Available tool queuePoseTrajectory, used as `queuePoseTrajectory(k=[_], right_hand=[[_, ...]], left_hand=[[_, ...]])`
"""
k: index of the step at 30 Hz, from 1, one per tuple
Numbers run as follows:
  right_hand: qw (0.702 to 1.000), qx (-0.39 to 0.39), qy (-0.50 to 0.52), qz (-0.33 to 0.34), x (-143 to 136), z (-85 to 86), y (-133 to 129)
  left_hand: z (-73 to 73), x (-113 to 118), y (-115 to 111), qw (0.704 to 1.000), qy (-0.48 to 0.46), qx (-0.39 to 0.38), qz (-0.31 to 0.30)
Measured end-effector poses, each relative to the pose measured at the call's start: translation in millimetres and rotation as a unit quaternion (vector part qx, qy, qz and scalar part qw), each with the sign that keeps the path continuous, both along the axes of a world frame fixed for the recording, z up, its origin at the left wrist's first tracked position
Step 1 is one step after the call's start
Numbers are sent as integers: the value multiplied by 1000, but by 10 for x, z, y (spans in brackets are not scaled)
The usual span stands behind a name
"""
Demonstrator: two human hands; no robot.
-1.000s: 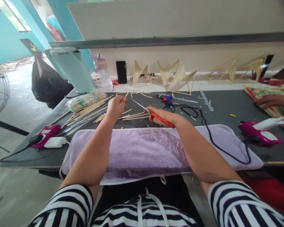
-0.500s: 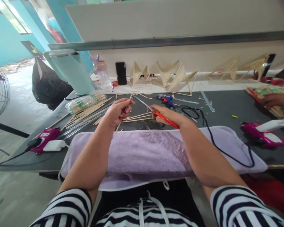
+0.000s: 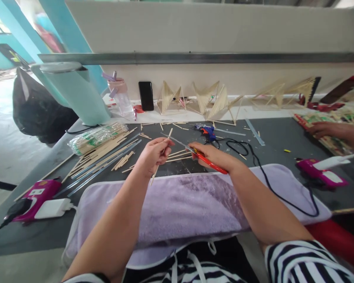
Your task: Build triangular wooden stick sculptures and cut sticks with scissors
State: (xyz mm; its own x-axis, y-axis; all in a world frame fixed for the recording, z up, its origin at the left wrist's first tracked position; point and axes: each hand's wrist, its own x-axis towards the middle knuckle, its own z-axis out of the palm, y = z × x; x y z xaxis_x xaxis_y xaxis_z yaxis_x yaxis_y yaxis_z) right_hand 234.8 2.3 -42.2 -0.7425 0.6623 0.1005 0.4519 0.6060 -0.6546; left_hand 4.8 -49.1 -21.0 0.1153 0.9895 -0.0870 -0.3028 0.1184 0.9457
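My left hand (image 3: 155, 154) is closed in a pinch on a thin wooden stick (image 3: 154, 175). The stick slants, with its upper tip above my fingers and its lower end over the lilac towel (image 3: 188, 208). Scissors with red handles (image 3: 211, 163) are gripped in my right hand (image 3: 210, 153). Their blades point left and meet the stick near its upper tip; whether they are closed on it I cannot tell. Several loose sticks (image 3: 178, 157) lie on the dark table under and between my hands.
A blue glue gun (image 3: 209, 133) lies behind my right hand, near its black cord (image 3: 255, 157). Bagged sticks (image 3: 97, 137), a mint pitcher (image 3: 72, 92) and a magenta power strip (image 3: 37, 196) stand left. Stick models (image 3: 205, 96) line the wall. Another person's hand (image 3: 327, 129) is at right.
The scissor blades have come up against the stick's upper part, where there was a small gap before. The view has shifted, so the table appears lower and the left-side objects farther left.
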Motion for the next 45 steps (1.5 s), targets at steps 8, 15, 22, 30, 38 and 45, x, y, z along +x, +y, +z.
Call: queuePoseTrajectory(k=[8,15,22,30,38,45], right_hand=[[999,-34,-5,17,-8,-19,-24],[996,-88,22,26,-10,-72,-15],[997,-75,15,22,-14,-21,-30],[998,-63,7,21,-35,-14,-34],[999,-47,5,20,-52,20,-53],[997,-67,-2,28,-13,7,-36]], left_hand=[[11,17,5,1000,25,-9,14],[-37,39,-5,1000,25,7,-16],[-65,42,5,999,32,6,-32],[-18,52,-24,998,53,-7,-33],[-42,60,-11,998,56,-5,-42],[-46,58,-20,997,61,-1,-45]])
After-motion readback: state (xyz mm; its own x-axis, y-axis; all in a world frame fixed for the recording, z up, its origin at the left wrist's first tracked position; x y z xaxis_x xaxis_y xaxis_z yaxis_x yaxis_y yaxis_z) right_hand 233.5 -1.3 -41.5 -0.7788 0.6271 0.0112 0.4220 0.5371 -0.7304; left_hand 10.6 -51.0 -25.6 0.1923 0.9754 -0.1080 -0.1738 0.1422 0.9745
